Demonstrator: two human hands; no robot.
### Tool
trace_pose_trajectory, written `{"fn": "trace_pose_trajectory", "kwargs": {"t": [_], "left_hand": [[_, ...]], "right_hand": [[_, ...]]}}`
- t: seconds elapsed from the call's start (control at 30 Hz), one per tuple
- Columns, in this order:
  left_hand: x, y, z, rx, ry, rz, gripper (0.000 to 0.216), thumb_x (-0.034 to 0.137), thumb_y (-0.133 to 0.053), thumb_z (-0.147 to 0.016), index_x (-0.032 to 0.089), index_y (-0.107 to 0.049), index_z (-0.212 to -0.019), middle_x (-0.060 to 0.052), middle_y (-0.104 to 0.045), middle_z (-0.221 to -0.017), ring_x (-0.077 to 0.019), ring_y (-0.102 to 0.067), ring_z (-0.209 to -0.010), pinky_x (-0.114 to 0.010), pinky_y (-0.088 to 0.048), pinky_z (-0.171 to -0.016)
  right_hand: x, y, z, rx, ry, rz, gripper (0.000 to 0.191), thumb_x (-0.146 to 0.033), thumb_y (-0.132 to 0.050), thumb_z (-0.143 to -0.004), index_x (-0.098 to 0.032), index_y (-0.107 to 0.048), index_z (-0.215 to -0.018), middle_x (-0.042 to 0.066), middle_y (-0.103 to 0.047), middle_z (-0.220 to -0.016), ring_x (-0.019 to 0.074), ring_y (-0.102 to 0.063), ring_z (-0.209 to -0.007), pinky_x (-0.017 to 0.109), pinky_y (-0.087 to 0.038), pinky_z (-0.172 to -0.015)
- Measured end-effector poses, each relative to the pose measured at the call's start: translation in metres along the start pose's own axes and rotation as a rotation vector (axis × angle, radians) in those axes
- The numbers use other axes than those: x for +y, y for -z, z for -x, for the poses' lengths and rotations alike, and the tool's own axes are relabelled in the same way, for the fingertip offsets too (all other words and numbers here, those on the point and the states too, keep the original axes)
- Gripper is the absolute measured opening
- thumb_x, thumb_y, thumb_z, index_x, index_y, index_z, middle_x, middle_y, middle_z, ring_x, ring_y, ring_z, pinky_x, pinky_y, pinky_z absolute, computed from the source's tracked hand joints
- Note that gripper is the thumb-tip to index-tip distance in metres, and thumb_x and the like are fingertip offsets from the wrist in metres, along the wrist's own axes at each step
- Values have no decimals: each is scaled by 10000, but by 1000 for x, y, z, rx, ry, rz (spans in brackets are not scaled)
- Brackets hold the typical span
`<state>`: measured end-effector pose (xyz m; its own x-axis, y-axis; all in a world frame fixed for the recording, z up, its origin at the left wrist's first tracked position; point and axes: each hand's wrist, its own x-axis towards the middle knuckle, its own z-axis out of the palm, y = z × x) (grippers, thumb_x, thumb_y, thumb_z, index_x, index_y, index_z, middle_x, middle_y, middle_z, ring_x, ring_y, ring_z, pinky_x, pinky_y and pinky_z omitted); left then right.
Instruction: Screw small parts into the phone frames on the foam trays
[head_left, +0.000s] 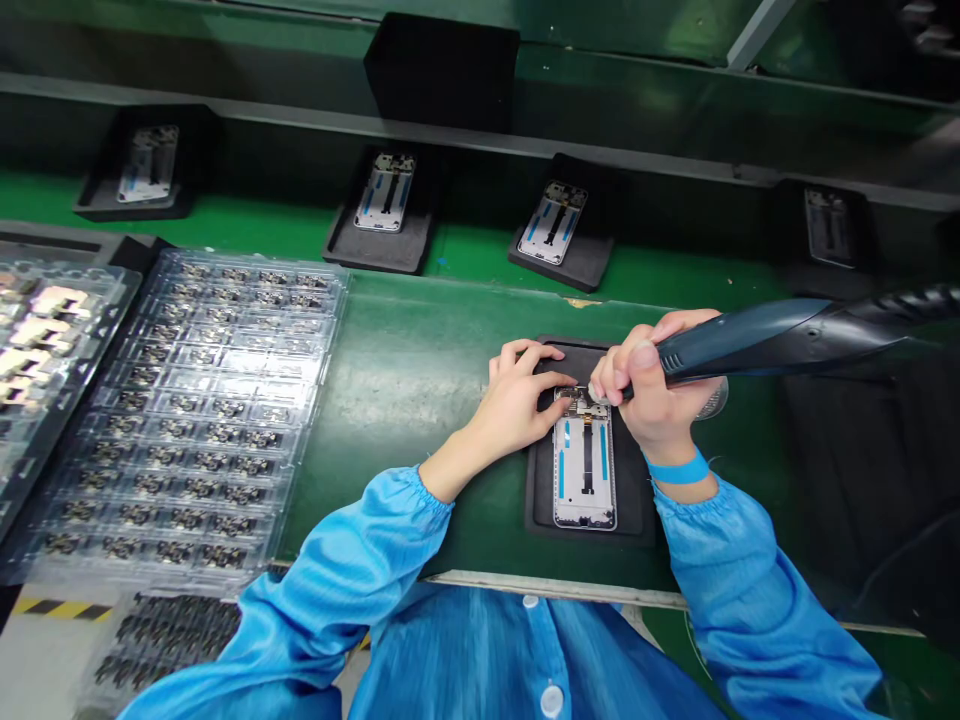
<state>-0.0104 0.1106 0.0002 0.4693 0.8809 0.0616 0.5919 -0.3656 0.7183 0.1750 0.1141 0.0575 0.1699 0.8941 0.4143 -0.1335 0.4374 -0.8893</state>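
The right grip (652,395) was clamped on an electric screwdriver (757,340), its tip at the top end of a phone frame (584,470) on a black mat (544,490). That end was pressed by the left grip (517,405), fingers apart. Rows of parts were left in a moulded tray (187,420).

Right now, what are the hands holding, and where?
The right hand grips an electric screwdriver by its body; the left hand presses the top end of a phone frame.

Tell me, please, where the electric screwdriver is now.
In the head view, the electric screwdriver is held in the right hand, above the top end of the phone frame on the black mat.
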Motion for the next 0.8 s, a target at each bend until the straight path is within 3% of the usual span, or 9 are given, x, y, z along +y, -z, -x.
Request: {"fn": "trace_pose_trajectory", "kwargs": {"t": [0.13, 0.3, 0.5, 0.63, 0.73, 0.8], "left_hand": [[0, 0, 1, 1, -5, -1, 286, 354, -879, -1198, 332, -1018, -1447, -146, -782, -1767, -501, -523, -1709, -799, -532, -1383], [1, 0, 1, -8, -2, -3, 284, 354, -868, -1203, 323, -1014, -1444, -148, -772, -1779, -502, -507, -1725, -801, -525, -1395], [3, 0, 5, -14, -19, -38, 337, 349, -799, -1241, 283, -978, -1519, -177, -739, -1817, -496, -497, -1754, -788, -514, -1433], [3, 1, 9, -13, -25, -46, 338, 375, -794, -1243, 298, -953, -1531, -174, -748, -1803, -494, -516, -1746, -767, -540, -1410], [-2, 9, -10, 57, -34, -5, 391, 364, -713, -1283, 283, -876, -1629, -165, -811, -1686, -426, -643, -1638, -670, -570, -1412], [-8, 19, -43, 164, -5, -16, 435, 294, -611, -1312, 224, -816, -1689, -182, -814, -1657, -382, -705, -1586, -595, -570, -1429]], "right_hand": [[2, 0, 0, 1, -13, 33, 623, -710, -1031, -1096, -361, -516, -1133, -157, -544, -678, 121, -461, -390, 308, -495, -425], [9, -1, 1, -40, 29, -29, 504, -581, -1039, -1125, -361, -585, -1142, -144, -559, -710, 117, -453, -401, 304, -481, -408], [16, 1, 5, -93, -27, 28, 514, -621, -1026, -1130, -362, -584, -1165, -138, -571, -743, 112, -451, -440, 305, -523, -455], [21, -3, 8, -110, 6, 2, 442, -553, -1007, -1152, -358, -611, -1172, -136, -587, -755, 113, -460, -429, 315, -527, -444], [15, -7, 9, -48, 38, -22, 424, -532, -1009, -1153, -359, -621, -1160, -136, -574, -740, 117, -479, -421, 305, -505, -417], [4, -4, 7, 8, 73, -29, 433, -522, -1011, -1152, -361, -609, -1152, -135, -576, -731, 125, -502, -427, 306, -512, -420]]}}
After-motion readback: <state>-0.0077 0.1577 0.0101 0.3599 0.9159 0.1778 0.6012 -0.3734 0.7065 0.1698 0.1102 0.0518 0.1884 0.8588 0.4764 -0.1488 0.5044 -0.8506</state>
